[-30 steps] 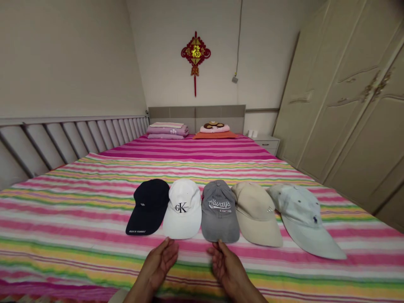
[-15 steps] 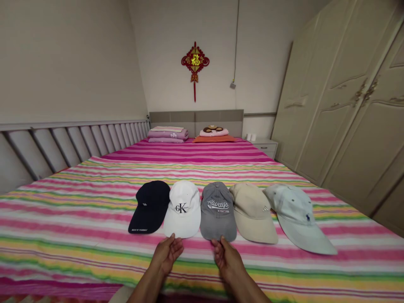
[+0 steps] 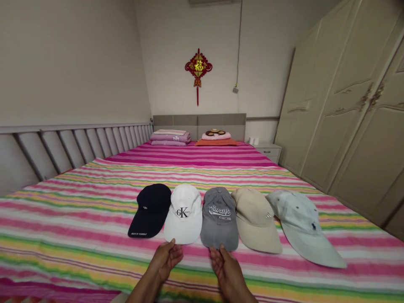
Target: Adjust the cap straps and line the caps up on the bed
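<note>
Several caps lie in a row on a striped bed (image 3: 78, 219): a navy cap (image 3: 150, 209), a white cap (image 3: 184, 214) with black letters, a grey cap (image 3: 219, 218) with white script, a beige cap (image 3: 256, 219) and a pale blue cap (image 3: 303, 227). My left hand (image 3: 166, 260) hovers just below the white cap's brim, fingers loosely curled and apart, holding nothing. My right hand (image 3: 225, 267) is just below the grey cap's brim, fingers apart, its fingertips at the brim's edge. Neither hand grips a cap.
A padded side rail (image 3: 63, 147) runs along the bed's left. Folded purple bedding (image 3: 170, 137) and a pillow with a soft toy (image 3: 216, 138) lie by the headboard. A nightstand (image 3: 268, 149) and a tall wardrobe (image 3: 353, 118) stand to the right. A red ornament (image 3: 198, 69) hangs on the far wall.
My view has shifted slightly, so the room sits lower in the picture. Both hands stay below the white and grey caps, drawn a little closer together.
</note>
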`<state>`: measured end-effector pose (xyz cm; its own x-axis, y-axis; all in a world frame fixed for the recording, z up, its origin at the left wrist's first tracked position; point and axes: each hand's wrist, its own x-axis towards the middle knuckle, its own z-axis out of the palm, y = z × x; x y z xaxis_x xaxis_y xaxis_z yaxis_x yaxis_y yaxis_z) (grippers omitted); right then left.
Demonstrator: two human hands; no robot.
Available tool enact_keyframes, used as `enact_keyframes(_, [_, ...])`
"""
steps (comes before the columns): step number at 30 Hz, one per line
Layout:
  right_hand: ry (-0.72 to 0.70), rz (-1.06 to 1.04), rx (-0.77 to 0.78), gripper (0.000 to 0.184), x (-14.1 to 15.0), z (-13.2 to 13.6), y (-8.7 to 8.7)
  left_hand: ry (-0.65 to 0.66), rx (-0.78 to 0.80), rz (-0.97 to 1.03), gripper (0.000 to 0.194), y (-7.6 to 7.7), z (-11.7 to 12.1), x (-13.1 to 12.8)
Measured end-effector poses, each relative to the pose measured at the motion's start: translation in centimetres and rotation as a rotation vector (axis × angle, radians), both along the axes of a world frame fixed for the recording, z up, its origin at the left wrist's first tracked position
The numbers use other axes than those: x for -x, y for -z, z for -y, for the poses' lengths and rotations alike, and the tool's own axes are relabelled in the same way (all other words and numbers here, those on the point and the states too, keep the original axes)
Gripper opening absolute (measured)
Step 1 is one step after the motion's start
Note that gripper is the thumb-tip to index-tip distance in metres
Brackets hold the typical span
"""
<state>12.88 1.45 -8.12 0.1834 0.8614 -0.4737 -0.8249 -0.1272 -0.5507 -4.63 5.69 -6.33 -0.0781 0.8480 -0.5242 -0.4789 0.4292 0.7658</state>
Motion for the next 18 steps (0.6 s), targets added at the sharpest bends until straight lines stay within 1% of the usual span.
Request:
enact_keyframes(2, [-0.022, 0.003, -0.007, 0.035, -0.2, 0.1, 0.0, 0.025, 0.014, -0.006, 0.016, -0.1, 0.1, 0.4])
enact_keyframes(3, [-0.038, 0.005, -0.009, 0.035, -0.3, 0.3, 0.0, 0.062, 0.021, -0.017, 0.017, -0.2, 0.2, 0.8])
enact_keyframes(5, [-0.075, 0.008, -0.009, 0.035, -0.8, 0.8, 0.0, 0.137, 0.016, -0.053, 0.025, -0.5, 0.3, 2.0])
enact_keyframes(6, [-0.096, 0.012, -0.006, 0.035, -1.1, 1.1, 0.0, 0.132, 0.004, -0.072, 0.028, -0.6, 0.3, 2.8])
enact_keyframes(7, [-0.117, 0.021, 0.000, 0.036, -1.4, 1.5, 0.0, 0.093, -0.011, -0.089, 0.028, -0.7, 0.3, 3.7])
enact_keyframes(8, [-0.135, 0.035, 0.007, 0.037, -1.8, 1.8, 0.1, 0.019, -0.027, -0.102, 0.027, -0.8, 0.3, 4.6])
enact_keyframes(10, [-0.161, 0.087, 0.027, 0.040, -2.6, 2.4, 0.3, -0.178, -0.050, -0.110, 0.019, -0.9, 0.0, 6.2])
enact_keyframes(12, [-0.169, 0.144, 0.042, 0.044, -3.1, 2.8, 0.5, -0.304, -0.066, -0.110, 0.012, -0.9, -0.4, 7.2])
enact_keyframes(14, [-0.165, 0.180, 0.038, 0.046, -3.2, 2.9, 0.6, -0.375, -0.083, -0.094, 0.010, -0.7, -1.0, 7.4])
enact_keyframes(18, [-0.146, 0.195, 0.002, 0.046, -2.8, 2.9, 0.6, -0.399, -0.116, -0.072, 0.015, -0.3, -2.0, 6.7])
